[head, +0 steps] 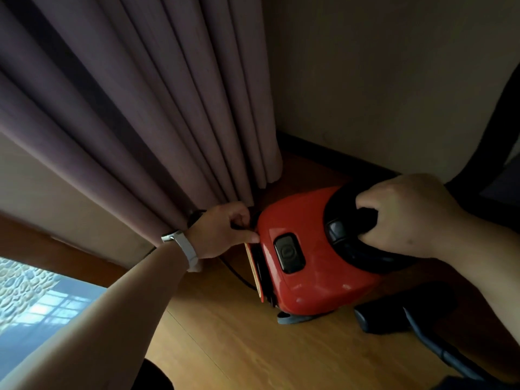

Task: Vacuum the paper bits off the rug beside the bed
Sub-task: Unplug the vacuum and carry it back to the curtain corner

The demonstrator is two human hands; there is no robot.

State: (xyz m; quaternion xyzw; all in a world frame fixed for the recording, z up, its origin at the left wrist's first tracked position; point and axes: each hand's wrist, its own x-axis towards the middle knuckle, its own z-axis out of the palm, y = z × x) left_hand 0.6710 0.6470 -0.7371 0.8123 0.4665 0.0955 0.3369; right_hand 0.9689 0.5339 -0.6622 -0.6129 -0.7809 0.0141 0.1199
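Forearm (112,305) outstretched, my left hand (225,229) pinches the black cord (236,274) behind the red vacuum (309,263) on the floor (225,333); my right hand (408,218) grips its top handle (365,218). Hard-shelled, probably heavy: carry it there.

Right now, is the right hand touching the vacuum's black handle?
Touching. The head view shows the right hand with fingers curled round the black handle of the red vacuum.
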